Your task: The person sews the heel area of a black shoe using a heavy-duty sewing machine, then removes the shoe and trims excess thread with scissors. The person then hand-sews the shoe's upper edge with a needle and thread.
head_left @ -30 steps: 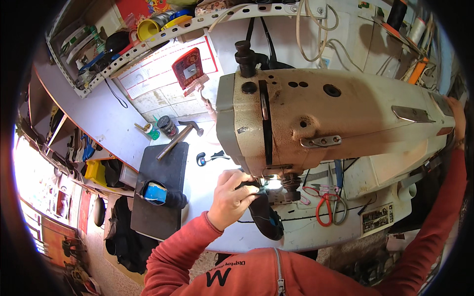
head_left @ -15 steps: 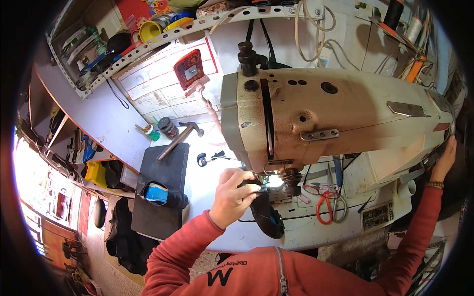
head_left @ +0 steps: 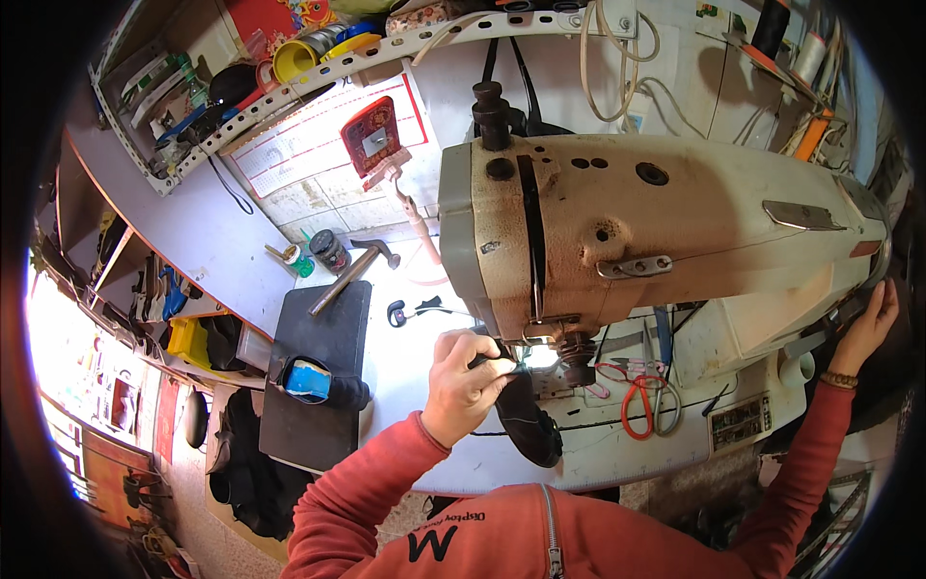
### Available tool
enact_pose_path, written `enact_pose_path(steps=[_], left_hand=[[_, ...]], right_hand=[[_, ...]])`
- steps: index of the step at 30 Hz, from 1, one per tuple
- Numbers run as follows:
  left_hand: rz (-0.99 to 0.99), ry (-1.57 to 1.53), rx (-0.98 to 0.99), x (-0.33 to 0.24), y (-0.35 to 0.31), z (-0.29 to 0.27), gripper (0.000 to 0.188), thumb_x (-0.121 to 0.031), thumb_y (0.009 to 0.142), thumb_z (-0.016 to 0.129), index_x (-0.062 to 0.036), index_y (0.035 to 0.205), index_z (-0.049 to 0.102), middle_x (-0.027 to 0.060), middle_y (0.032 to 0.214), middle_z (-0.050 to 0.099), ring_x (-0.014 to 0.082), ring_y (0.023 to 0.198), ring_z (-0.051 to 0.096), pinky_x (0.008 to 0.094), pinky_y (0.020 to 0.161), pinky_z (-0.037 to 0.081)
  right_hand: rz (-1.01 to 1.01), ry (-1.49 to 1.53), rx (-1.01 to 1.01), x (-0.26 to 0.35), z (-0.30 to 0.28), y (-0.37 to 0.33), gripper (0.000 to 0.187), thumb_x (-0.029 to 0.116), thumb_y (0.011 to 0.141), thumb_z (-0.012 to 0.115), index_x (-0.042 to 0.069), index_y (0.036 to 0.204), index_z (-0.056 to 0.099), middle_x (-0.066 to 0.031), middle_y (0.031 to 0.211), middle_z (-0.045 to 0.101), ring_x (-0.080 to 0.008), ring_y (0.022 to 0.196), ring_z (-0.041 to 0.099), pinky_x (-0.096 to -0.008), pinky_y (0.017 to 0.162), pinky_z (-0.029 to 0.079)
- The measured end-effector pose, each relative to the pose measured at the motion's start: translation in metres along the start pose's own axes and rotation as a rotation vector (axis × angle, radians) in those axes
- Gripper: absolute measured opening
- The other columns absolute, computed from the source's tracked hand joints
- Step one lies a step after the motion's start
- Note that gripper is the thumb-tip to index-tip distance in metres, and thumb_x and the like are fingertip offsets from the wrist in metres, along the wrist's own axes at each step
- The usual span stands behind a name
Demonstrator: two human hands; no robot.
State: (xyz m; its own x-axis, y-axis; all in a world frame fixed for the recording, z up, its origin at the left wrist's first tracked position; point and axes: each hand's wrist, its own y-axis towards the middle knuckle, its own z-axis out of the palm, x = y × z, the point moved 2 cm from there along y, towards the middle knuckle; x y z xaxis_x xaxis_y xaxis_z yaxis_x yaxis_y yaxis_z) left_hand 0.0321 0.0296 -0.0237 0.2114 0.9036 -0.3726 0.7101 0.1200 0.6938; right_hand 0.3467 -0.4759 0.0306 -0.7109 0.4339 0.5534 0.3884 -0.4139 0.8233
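Note:
A black shoe (head_left: 529, 429) lies under the needle end of a large beige sewing machine (head_left: 617, 227), its rounded end toward me. My left hand (head_left: 467, 378) pinches the shoe's upper edge between thumb and fingers, close beside the lit needle area. The needle itself is too small to make out. At the machine's far right end, my right hand (head_left: 863, 330) has its fingers curled on the handwheel (head_left: 876, 265), which the machine body partly hides. Another black shoe (head_left: 349, 391) with a blue lining rests on a dark board to the left.
A hammer (head_left: 345, 280) lies across the top of the dark board (head_left: 304, 434), near two small jars (head_left: 331, 253). Red-handled scissors (head_left: 639, 405) and a small bobbin tray (head_left: 741, 423) are right of the needle. A perforated metal shelf (head_left: 405, 46) runs above.
The machine and the held shoe sit slightly farther right in view. The shoe's near end has turned a little, and my right hand has shifted slightly along the handwheel.

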Motion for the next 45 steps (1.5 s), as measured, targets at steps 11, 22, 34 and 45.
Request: enact_pose_path(steps=[11,22,34,45], left_hand=[[0.053,-0.066,0.04,0.009,-0.002,-0.001,0.026,0.0,0.06,0.079,-0.0122,0.08,0.067,0.0019,0.088,0.056,0.0266,0.088,0.053,0.0404,0.081,0.044],[0.006,-0.075,0.028,0.009,0.0,0.001,0.023,0.0,0.059,0.078,-0.0104,0.077,0.068,0.0028,0.089,0.056,0.0278,0.089,0.053,0.0396,0.078,0.044],[0.012,-0.082,0.063,0.01,0.003,-0.002,0.022,0.0,0.062,0.079,-0.0094,0.08,0.069,0.0034,0.091,0.056,0.0263,0.09,0.052,0.0366,0.076,0.045],[-0.484,-0.485,0.607,0.07,0.032,-0.008,0.031,-0.016,0.093,0.059,0.0021,0.118,0.061,0.0073,0.106,0.066,0.0146,0.097,0.057,0.0281,0.089,0.045]], right_hand=[[0.051,-0.002,0.017,-0.011,0.003,-0.013,0.04,0.024,0.1,0.055,-0.003,0.129,0.05,-0.0103,0.125,0.055,-0.0166,0.113,0.053,-0.0289,0.098,0.041],[0.171,0.084,0.022,-0.004,0.004,-0.014,0.04,0.023,0.1,0.055,-0.003,0.131,0.049,-0.0093,0.127,0.054,-0.0161,0.113,0.053,-0.0295,0.098,0.041],[0.076,0.05,0.005,0.019,0.012,-0.014,0.041,0.021,0.099,0.056,-0.002,0.133,0.047,-0.011,0.131,0.053,-0.0176,0.118,0.051,-0.0305,0.101,0.04],[0.118,0.448,1.295,0.243,0.081,-0.268,0.039,0.016,0.083,0.07,0.001,0.116,0.057,-0.0137,0.107,0.062,-0.0294,0.103,0.059,-0.039,0.092,0.045]])
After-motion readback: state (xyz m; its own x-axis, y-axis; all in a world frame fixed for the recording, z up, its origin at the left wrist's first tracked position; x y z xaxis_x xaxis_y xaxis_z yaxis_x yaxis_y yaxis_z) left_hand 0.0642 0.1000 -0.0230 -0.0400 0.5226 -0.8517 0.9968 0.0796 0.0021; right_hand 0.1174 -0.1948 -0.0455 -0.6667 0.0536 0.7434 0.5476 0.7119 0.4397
